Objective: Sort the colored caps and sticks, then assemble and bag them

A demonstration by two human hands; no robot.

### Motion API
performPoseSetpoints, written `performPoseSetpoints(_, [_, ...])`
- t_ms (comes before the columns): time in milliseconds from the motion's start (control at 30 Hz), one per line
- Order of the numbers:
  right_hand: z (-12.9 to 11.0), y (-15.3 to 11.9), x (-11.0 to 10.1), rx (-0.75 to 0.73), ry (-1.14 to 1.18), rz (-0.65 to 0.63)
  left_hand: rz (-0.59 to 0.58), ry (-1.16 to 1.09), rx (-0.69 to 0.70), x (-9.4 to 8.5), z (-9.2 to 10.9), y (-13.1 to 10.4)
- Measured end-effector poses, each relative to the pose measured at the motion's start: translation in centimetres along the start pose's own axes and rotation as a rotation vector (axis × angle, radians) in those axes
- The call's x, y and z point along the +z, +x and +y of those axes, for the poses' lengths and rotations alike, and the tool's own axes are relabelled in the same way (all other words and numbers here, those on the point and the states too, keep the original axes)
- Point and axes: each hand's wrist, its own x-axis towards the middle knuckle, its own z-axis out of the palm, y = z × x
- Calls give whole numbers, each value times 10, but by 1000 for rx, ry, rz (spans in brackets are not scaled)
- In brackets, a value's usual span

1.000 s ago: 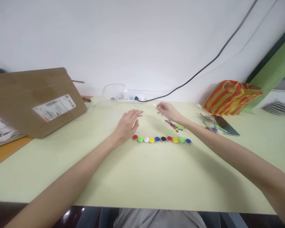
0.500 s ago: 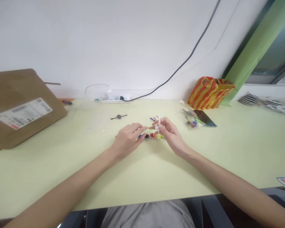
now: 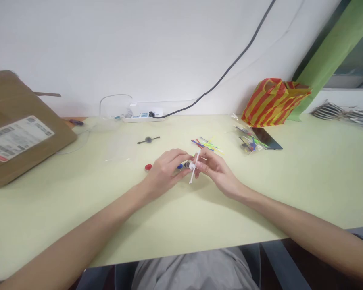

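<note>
Between my hands is a white arrow spinner [image 3: 194,169], a thin rod with a small round white part at its middle. My right hand [image 3: 213,169] pinches it between thumb and fingers. From the other side, the thumb and fingertips of my left hand [image 3: 166,171] close around the round white part. A blue disc [image 3: 179,166] and a black disc [image 3: 186,164] show between the left fingers; whether these touch them I cannot tell. Just left of that hand, a red disc [image 3: 148,167] lies on the table, partly covered.
Loose coloured sticks [image 3: 207,145] lie behind my hands. A black arrow spinner [image 3: 148,139] is farther left. To the right are a clear bag of parts [image 3: 249,143], a phone [image 3: 268,139] and a striped bag [image 3: 274,102]. A cardboard box [image 3: 27,129] and power strip [image 3: 142,117] stand behind.
My right hand has brought the white spinner left, to my left fingertips, and the rod now tilts. My left fingers have closed in on its middle. The view has shifted slightly.
</note>
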Motion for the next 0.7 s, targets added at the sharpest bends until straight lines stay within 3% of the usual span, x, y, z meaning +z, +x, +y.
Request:
performPoseSetpoints(267, [-3,0,1,62,64,-78,29,33,32,-2,3,1])
performPoseSetpoints(567, [-7,-5,1,41,-271,-23,-4,114,60,-1,4,1])
performPoseSetpoints(700, [-9,-6,1,44,-233,-61,-3,109,83,-1,2,0])
